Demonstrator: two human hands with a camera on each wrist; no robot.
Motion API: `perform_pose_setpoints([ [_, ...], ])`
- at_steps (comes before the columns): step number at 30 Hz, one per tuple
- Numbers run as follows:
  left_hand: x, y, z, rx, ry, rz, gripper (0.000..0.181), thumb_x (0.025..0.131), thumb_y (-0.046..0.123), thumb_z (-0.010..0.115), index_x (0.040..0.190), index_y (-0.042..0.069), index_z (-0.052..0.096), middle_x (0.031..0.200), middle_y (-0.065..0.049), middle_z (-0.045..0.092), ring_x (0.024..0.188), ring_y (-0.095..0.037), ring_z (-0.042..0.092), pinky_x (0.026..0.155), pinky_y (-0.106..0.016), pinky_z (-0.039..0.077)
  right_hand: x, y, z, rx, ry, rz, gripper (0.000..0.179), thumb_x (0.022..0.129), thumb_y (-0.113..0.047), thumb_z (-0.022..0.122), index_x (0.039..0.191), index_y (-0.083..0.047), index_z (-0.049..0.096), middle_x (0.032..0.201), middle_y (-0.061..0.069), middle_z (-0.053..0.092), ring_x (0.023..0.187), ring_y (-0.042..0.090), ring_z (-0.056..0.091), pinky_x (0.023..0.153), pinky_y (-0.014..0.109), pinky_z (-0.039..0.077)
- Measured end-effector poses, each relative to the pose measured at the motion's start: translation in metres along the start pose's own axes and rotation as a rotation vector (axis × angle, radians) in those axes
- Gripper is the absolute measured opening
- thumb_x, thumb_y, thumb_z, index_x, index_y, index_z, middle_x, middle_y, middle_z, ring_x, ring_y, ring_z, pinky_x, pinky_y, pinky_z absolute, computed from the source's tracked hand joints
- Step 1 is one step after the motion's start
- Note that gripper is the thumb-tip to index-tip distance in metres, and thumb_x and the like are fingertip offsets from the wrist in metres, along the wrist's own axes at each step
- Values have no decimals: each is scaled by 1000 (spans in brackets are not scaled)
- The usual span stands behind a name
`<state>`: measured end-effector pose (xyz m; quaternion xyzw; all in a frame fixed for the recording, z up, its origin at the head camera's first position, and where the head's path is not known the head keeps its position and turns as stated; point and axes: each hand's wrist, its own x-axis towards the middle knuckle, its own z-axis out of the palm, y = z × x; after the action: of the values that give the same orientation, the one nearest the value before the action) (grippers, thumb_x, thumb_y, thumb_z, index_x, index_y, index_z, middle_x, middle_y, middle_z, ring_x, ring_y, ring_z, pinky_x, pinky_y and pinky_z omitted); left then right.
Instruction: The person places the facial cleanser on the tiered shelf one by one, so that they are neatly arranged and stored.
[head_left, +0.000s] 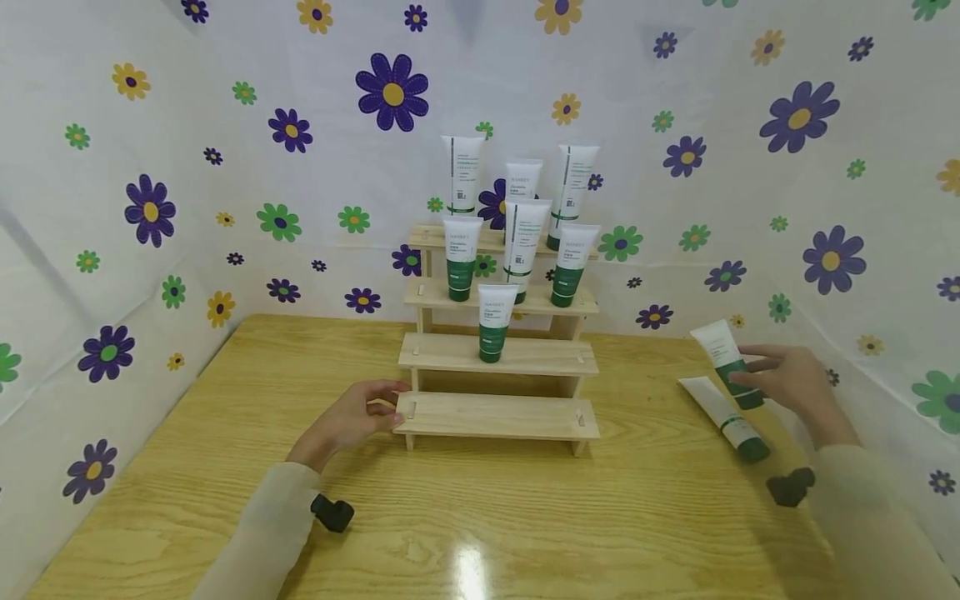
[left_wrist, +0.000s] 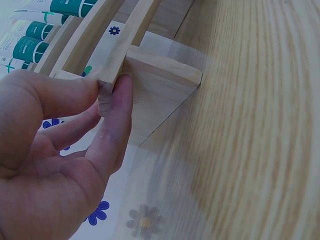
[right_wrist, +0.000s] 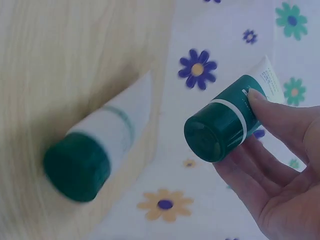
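My left hand [head_left: 358, 419] pinches the left end of the lowest step of a wooden tiered display stand [head_left: 495, 416], thumb above and fingers beneath in the left wrist view. Over at the right, my right hand [head_left: 797, 385] holds a white and green squeeze tube [right_wrist: 225, 117] between thumb and fingers, its green cap pointing down. A second, longer tube [head_left: 722, 417] lies on the table beside it, cap toward the front. On the second step from the bottom stands one small tube [head_left: 495, 323]. Three tubes stand on each of the two upper steps, including a tall one [head_left: 527, 248].
The wooden table [head_left: 315, 517] runs up to a white cloth backdrop [head_left: 315, 183] with printed flowers, which also closes off both sides. Dark wrist cameras [head_left: 332, 512] sit on both sleeves.
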<state>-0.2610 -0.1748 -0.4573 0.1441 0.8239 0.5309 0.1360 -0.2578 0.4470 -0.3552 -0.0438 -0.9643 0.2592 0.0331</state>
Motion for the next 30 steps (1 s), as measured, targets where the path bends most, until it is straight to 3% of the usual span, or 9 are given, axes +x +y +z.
perform_pose_setpoints([
  [8,0,0,2,-13,4,-23,49,98,2,67,145,4,55,132,-22,59,107,-21,68,86,-30,60,0,-24,6,111,-9,-19,73,95,-33,76,147,10,46,134,40,58,106,42,71,73,31,64],
  [13,-1,-1,1,-19,5,-27,48,99,3,67,145,4,54,131,-21,60,105,-19,68,86,-31,60,-1,-39,9,152,-23,-41,75,97,-34,73,149,10,42,136,41,56,117,51,65,74,28,63],
  [17,0,-1,2,-24,1,-29,48,99,4,67,146,4,54,131,-21,59,106,-19,68,87,-33,60,-2,-51,10,155,-20,-70,73,98,-34,71,150,9,42,135,40,57,121,53,61,78,32,64],
  [24,0,1,1,-21,0,-25,48,99,3,66,146,4,54,133,-22,58,108,-21,68,87,-33,61,-3,-68,13,183,-8,-96,72,99,-36,70,150,7,42,135,39,57,123,55,60,91,51,62],
  [30,0,3,1,-13,1,-15,49,99,2,66,146,3,54,132,-22,58,107,-21,68,85,-30,61,-5,-84,18,214,4,-144,67,98,-29,72,148,6,44,133,37,60,121,52,62,84,36,63],
])
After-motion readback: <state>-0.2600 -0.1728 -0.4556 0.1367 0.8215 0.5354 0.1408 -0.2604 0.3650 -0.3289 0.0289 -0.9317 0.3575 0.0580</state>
